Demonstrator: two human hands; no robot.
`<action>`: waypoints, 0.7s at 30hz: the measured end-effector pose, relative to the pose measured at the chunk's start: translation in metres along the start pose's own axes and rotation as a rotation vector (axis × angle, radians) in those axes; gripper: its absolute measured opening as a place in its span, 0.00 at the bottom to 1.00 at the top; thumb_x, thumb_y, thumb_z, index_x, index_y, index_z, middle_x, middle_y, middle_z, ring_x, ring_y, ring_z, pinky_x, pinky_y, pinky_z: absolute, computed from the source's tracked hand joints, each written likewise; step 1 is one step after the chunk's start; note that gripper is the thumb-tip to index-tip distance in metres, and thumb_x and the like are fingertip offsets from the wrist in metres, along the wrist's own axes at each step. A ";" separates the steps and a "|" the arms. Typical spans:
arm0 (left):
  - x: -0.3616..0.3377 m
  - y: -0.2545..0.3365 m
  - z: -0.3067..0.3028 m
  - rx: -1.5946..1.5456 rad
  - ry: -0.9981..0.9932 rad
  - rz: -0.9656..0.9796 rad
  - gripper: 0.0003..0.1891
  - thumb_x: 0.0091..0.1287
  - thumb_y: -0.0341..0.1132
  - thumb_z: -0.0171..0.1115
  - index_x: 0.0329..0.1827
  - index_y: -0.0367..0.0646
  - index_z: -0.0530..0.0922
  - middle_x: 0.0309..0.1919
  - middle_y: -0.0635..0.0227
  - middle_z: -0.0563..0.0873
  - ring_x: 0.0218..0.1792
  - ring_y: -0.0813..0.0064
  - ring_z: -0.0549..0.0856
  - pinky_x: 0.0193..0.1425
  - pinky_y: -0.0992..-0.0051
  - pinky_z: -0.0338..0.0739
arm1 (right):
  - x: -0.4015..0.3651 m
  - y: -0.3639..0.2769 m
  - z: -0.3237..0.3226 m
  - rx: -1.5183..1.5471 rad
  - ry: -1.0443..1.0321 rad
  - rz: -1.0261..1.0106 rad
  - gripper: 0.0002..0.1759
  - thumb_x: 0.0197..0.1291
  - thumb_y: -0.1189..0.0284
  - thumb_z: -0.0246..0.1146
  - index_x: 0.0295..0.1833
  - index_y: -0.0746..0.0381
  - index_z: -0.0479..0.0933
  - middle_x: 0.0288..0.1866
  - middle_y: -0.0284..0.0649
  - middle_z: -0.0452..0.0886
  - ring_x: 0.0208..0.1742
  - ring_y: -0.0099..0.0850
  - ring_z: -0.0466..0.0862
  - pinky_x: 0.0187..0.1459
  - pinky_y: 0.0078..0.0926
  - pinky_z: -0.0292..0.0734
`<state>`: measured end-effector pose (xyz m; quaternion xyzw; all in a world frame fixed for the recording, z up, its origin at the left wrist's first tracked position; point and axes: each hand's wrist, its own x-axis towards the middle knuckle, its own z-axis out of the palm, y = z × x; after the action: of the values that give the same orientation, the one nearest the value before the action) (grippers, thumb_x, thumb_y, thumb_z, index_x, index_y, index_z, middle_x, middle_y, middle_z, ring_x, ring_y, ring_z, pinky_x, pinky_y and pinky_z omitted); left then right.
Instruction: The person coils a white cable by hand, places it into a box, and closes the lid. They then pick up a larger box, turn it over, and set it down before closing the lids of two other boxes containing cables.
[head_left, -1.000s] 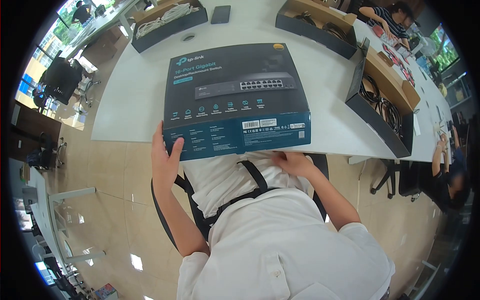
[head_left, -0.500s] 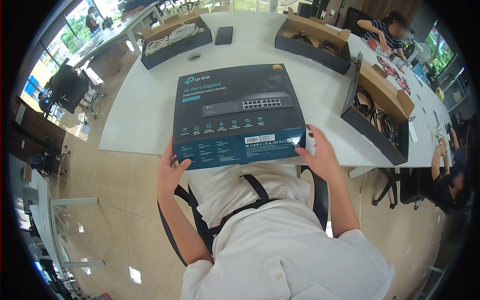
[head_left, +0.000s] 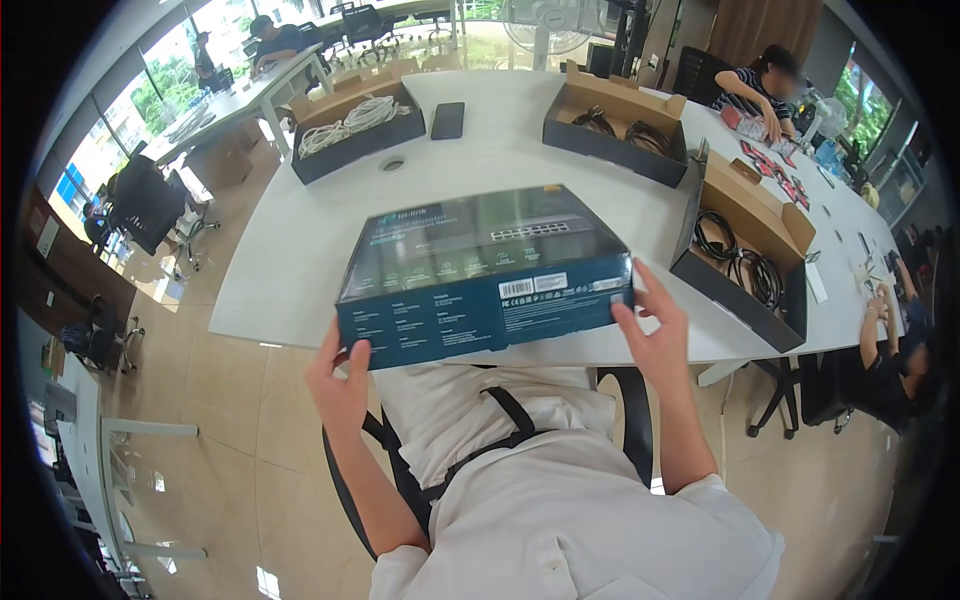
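Open-plan office: long white desks (head_left: 300, 250), swivel chairs (head_left: 140, 205), seated co-workers (head_left: 760, 85), big windows (head_left: 150, 90).

The dark box (head_left: 480, 270) is the only thing here with print on it. Towards ten o'clock on its glossy lid a pale logo, tp-link, can just be made out through the glare. The lines under it are washed out. On the teal side panel, white barcode stickers (head_left: 527, 287) sit towards one o'clock. Their digits are too small to read, and so are the columns of small print beside them.
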<state>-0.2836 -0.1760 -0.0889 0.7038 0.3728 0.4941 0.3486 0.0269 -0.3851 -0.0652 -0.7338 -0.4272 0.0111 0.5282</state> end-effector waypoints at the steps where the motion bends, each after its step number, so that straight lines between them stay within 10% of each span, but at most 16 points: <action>1: 0.000 0.015 -0.003 0.017 0.058 0.054 0.22 0.68 0.28 0.62 0.66 0.33 0.75 0.43 0.63 0.88 0.40 0.79 0.83 0.49 0.78 0.78 | 0.003 -0.010 -0.010 -0.005 0.041 -0.034 0.30 0.59 0.73 0.68 0.68 0.62 0.73 0.43 0.46 0.88 0.39 0.32 0.85 0.45 0.27 0.76; 7: 0.008 0.083 -0.018 0.186 0.336 0.246 0.19 0.75 0.39 0.52 0.59 0.35 0.81 0.15 0.80 0.62 0.19 0.88 0.58 0.24 0.78 0.48 | 0.018 -0.057 -0.042 -0.165 0.171 -0.297 0.21 0.61 0.70 0.68 0.60 0.63 0.81 0.38 0.44 0.88 0.32 0.32 0.81 0.42 0.26 0.74; 13: 0.046 0.096 -0.009 0.293 0.335 0.187 0.18 0.75 0.42 0.54 0.49 0.37 0.86 0.15 0.69 0.73 0.20 0.81 0.67 0.25 0.75 0.61 | 0.043 -0.076 -0.026 -0.372 0.341 -0.449 0.20 0.59 0.69 0.70 0.57 0.56 0.83 0.61 0.43 0.78 0.59 0.40 0.76 0.56 0.34 0.71; 21: 0.084 0.097 0.005 0.521 0.245 -0.010 0.25 0.75 0.50 0.51 0.40 0.35 0.85 0.22 0.55 0.82 0.22 0.62 0.78 0.33 0.69 0.71 | 0.094 -0.101 0.033 -0.391 0.076 -0.808 0.17 0.57 0.69 0.70 0.54 0.51 0.84 0.52 0.33 0.82 0.54 0.33 0.80 0.69 0.50 0.59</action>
<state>-0.2416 -0.1497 0.0294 0.7030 0.5298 0.4613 0.1108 0.0094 -0.2918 0.0404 -0.5939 -0.6537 -0.3039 0.3571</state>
